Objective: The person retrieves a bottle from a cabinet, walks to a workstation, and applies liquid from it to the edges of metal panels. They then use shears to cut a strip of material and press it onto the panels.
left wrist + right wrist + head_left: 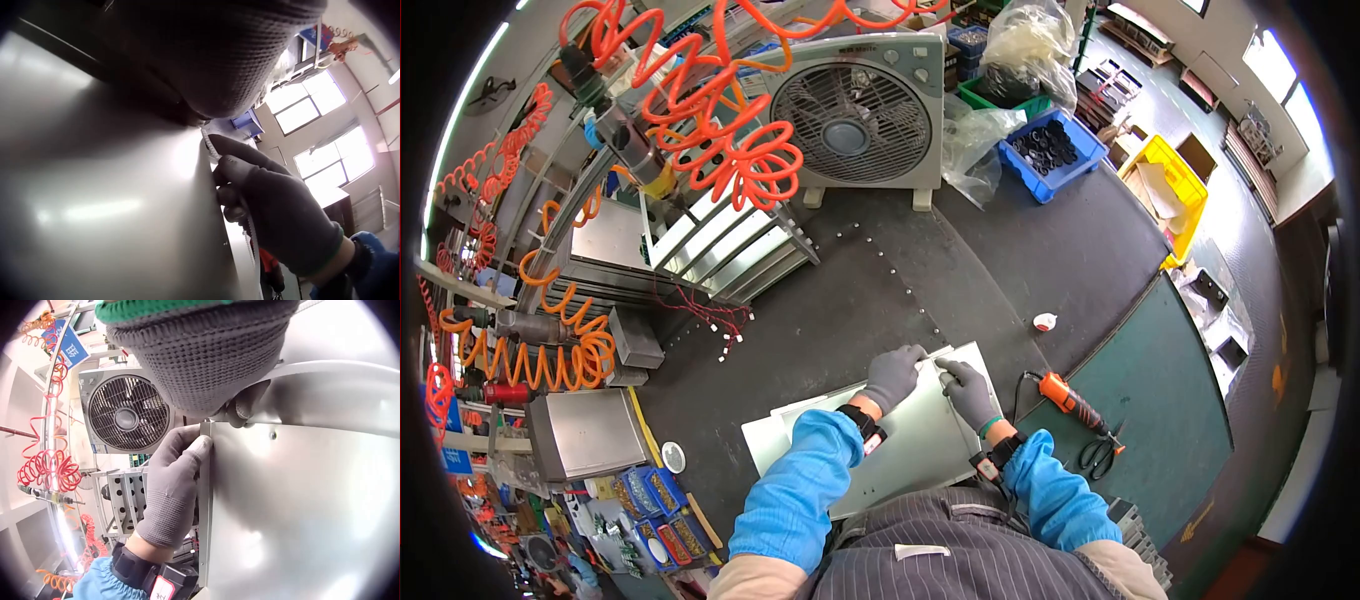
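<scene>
A shiny sheet-metal panel (905, 440) lies in front of the person's body, over another pale sheet (762, 438). The gloved left hand (894, 377) holds the panel's far corner; in the right wrist view, the left thumb (201, 445) presses on its folded edge. The gloved right hand (970, 393) is at the same edge, fingertips close to the left hand's. In the left wrist view the right hand (281, 209) pinches a thin, pale ridged strip (210, 145) against the panel's edge. The strip's tail (255, 265) hangs below those fingers.
An orange power screwdriver (1070, 400) and black scissors (1098, 458) lie to the right, a small white roll (1045, 322) beyond. A box fan (855, 120) stands at the back, near a blue bin (1050, 155) of black parts. Orange coiled hoses (730, 150) hang at left.
</scene>
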A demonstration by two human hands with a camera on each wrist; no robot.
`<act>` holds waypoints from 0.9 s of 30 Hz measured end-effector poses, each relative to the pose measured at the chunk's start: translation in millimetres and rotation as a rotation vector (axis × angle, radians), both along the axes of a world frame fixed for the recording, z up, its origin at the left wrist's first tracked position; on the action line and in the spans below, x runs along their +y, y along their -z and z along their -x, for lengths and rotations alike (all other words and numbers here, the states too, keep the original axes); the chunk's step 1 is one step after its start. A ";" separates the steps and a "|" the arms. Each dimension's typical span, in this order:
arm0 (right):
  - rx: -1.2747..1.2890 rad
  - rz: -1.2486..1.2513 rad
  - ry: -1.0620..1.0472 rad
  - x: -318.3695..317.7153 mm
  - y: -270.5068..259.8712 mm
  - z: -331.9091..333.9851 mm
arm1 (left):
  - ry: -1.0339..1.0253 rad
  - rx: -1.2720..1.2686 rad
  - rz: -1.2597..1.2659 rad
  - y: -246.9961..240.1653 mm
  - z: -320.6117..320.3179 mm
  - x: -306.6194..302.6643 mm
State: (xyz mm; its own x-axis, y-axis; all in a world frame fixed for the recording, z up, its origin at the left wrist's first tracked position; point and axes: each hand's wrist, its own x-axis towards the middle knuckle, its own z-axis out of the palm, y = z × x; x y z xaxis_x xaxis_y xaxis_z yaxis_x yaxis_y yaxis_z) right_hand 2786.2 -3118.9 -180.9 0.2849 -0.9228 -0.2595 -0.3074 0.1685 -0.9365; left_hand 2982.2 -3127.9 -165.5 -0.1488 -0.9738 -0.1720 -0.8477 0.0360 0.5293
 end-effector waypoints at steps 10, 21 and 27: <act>-0.055 -0.007 -0.016 1.2 -13.2 6.2 | 0.080 0.501 -0.128 3.1 -13.3 -12.0; -0.342 -0.153 -0.017 8.0 -2.3 12.9 | 0.129 0.440 -0.153 -8.9 -9.2 -10.3; -0.326 -0.140 -0.008 8.9 -13.3 8.7 | 0.153 0.460 -0.138 24.4 -7.3 -17.9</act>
